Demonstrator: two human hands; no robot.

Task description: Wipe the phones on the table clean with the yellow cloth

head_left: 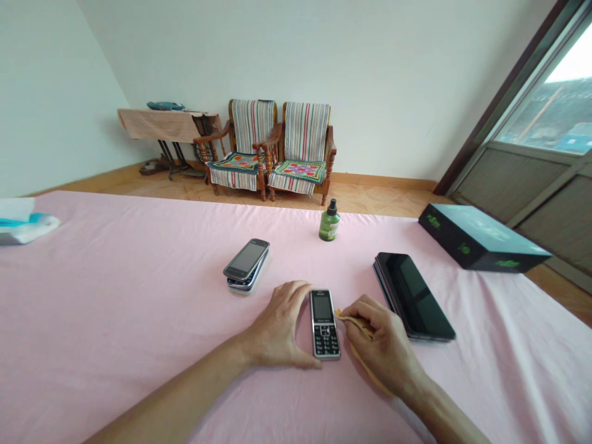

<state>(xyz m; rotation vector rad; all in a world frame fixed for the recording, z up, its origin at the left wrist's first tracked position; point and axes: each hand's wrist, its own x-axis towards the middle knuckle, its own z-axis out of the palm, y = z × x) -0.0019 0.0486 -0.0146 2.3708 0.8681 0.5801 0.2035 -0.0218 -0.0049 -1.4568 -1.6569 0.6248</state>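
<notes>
A keypad mobile phone (325, 324) with a silver edge lies face up on the pink cloth-covered table (139, 277). My left hand (280, 324) grips it from the left, fingertips at its top edge and thumb by its bottom edge. Bunched in my right hand (386, 339) is a yellow cloth (358, 322), its tip close to the phone's right side. Part of that cloth hangs below my palm, and my fingers hide the rest.
Beyond my left hand is a small stack of phones (247, 262). A stack of dark tablets (414, 296) lies right of my right hand. Farther back stand a green spray bottle (329, 225), a black box (481, 237) and a tissue pack (28, 225). Two wooden chairs (303, 142) are by the wall.
</notes>
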